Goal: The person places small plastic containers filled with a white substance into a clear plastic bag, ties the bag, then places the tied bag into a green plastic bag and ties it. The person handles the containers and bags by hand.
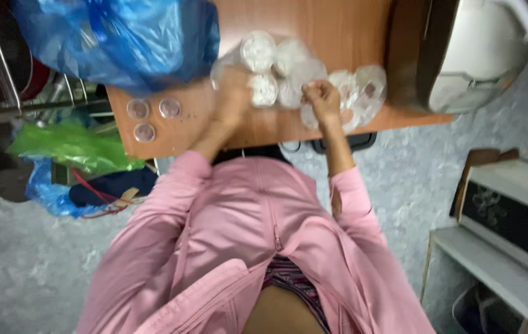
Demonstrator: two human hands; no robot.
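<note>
My left hand (233, 99) is curled around a clear round plastic tub (227, 65) at the middle of the wooden table (313, 25); motion blur hides the exact grip. My right hand (321, 96) is closed in a fist and pinches a clear round lid (308, 116) at the edge of a pile. That pile of several clear and white round tubs and lids (289, 62) lies between and beyond both hands. Pink jacket sleeves cover both of my arms.
Three small clear round tubs (144, 117) stand near the table's left front corner. A blue plastic bag (121, 37) covers the far left of the table, with a green bag (72, 145) below it. A white appliance (480, 55) stands right, and a shelf (511, 216) lower right.
</note>
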